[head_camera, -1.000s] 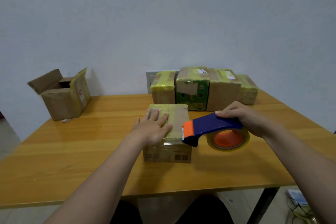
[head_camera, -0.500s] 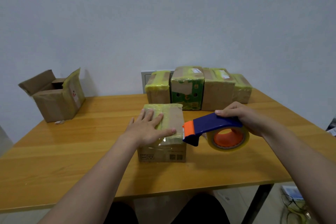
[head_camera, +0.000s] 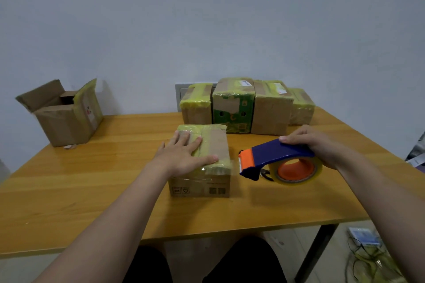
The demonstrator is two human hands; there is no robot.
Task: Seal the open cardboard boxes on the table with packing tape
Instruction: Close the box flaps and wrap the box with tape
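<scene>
The left hand (head_camera: pixel 184 156) lies on top of the middle box (head_camera: pixel 200 187), which sits near the middle of the surface (head_camera: pixel 92 190). Its grip is spread flat with straight fingers. I think it presses the yellow tape down and stops the box from sliding. At three o'clock, just beside the box, is the blue tape tool (head_camera: pixel 273 156), with its orange end toward the box. A thin bit of clear tape seems to run between them. The right hand (head_camera: pixel 310 142) holds the tool from above, its grip curled round the blue top, likely so it can pull and cut.

At ten o'clock, well apart, an open box (head_camera: pixel 66 119) sits with its flaps up. It looks like it needs tape next. At twelve to one o'clock, four taped boxes (head_camera: pixel 271 115) stand in a row by the wall. Nothing stands between the tool and the middle box.
</scene>
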